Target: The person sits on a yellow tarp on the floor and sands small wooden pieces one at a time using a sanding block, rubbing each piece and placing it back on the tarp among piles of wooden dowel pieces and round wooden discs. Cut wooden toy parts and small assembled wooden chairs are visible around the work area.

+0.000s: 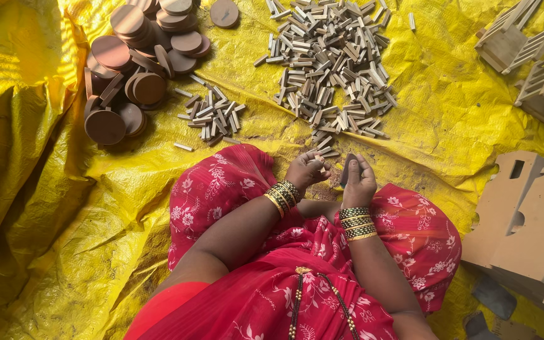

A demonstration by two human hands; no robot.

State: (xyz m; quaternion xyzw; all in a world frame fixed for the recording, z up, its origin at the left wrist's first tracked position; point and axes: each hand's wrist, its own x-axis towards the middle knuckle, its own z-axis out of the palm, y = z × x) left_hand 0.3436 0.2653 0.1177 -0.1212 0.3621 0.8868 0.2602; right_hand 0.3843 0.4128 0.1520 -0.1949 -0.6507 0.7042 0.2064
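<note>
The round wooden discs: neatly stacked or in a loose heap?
Loose heap: the round wooden discs overlap at odd angles, several tipped on edge, on the yellow sheet.

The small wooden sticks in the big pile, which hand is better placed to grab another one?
Probably the left hand. It sits right at the near edge of the stick pile, fingers pinching a stick, while the right hand holds a dark flat piece.

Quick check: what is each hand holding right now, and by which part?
The right hand holds a dark round wooden disc upright by its edge. The left hand pinches a small pale wooden peg at the fingertips; which end, I cannot tell.
</note>
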